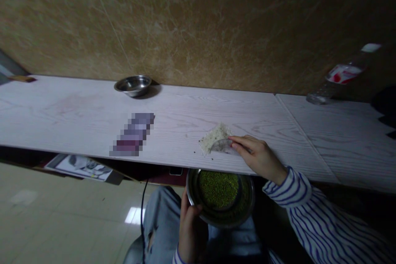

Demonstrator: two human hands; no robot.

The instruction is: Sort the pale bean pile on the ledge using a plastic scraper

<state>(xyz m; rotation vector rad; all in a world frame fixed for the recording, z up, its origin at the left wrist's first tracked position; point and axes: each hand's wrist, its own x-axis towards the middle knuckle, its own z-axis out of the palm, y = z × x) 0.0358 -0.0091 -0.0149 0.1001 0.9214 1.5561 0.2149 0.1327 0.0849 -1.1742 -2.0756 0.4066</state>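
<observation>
My left hand [192,222] grips the near left rim of a steel bowl [251,198], held just below the table edge above my lap. Small green beans [219,189], which look like mung beans, lie inside it. Over the table, my right hand [255,152] pinches a thin, clear plastic piece with a curved edge [221,145]. That piece touches or hangs just over a small spread of white grains [216,133], like rice, with dark specks among them. A few dark bits lie loose near the pile. My right fingertips partly hide the plastic piece.
A smaller steel bowl [133,86] stands near the wall. A pixelated flat object [133,135] lies left of the grains. At the back right stands a clear bottle [343,74] with a red and white label. Under the table, a black cable [142,218] hangs beside my knee.
</observation>
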